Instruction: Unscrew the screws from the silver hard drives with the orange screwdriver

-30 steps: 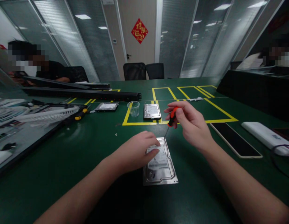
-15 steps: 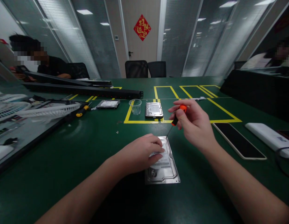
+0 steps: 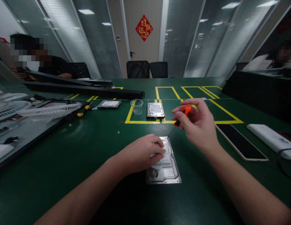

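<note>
A silver hard drive (image 3: 166, 170) lies label up on the green table in front of me. My left hand (image 3: 145, 153) lies over its left side, fingers curled on the label and holding it down. Between the thumb and fingers of my right hand (image 3: 198, 123) is a screwdriver (image 3: 186, 110) with an orange and black handle. It leans to the right, and its thin tip meets the drive's far right corner. Whether a screw sits under the tip is too small to tell.
Beyond are a second hard drive (image 3: 155, 110), a clear plastic cup (image 3: 137, 107) and a third drive (image 3: 109, 104). A phone (image 3: 240, 141) and a white power bank (image 3: 272, 139) lie right. Left are a yellow-black tool (image 3: 83, 111) and a cluttered tray (image 3: 42, 139). Two people sit farther off.
The screwdriver handle has tilted farther to the right, with the tip still at the same corner. My left hand and the hard drive have stayed in place.
</note>
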Tool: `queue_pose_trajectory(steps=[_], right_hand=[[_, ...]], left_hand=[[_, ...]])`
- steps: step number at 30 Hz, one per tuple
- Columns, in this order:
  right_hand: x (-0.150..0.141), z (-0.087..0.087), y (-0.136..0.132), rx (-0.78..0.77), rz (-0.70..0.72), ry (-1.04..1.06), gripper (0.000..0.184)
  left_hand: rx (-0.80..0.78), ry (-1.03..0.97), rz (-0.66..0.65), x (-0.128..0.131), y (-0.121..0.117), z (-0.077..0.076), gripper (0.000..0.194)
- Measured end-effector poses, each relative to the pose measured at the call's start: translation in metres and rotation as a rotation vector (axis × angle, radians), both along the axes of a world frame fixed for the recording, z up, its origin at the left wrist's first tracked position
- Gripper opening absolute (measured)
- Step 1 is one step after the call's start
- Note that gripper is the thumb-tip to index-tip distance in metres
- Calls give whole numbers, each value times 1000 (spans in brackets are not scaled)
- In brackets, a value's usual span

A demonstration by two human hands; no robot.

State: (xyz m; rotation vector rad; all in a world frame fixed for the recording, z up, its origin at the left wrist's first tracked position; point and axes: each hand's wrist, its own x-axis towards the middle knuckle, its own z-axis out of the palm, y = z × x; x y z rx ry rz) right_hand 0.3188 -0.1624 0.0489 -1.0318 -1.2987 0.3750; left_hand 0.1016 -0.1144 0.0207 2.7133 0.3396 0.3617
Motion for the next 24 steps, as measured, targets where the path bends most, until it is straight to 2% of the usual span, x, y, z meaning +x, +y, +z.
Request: queue_pose_trajectory(steps=[2, 6, 8, 12, 14, 16, 20, 24], right_hand=[[1, -1, 0, -12, 34, -28, 19], [5, 1, -3, -59, 151, -35, 30], [5, 3, -4, -65, 139, -58, 30], [1, 4, -5, -3, 19, -49, 17], [-1, 3, -5, 18, -3, -19, 22], [-2, 1, -5, 10, 6, -16, 26], [0, -1, -5, -7, 73, -50, 20], [2, -1, -6, -40, 139, -9, 29]], left_hand=[[-1, -6, 0, 0, 0, 0, 20], [3, -9, -3, -1, 0, -1, 20], [9, 0, -1, -1, 0, -1, 20], [10, 12, 2, -1, 0, -1, 20], [7, 13, 0, -1, 0, 0, 19], [9, 18, -5, -1, 0, 1, 19], [8, 9, -1, -1, -1, 1, 19], [3, 7, -1, -1, 0, 0, 18]])
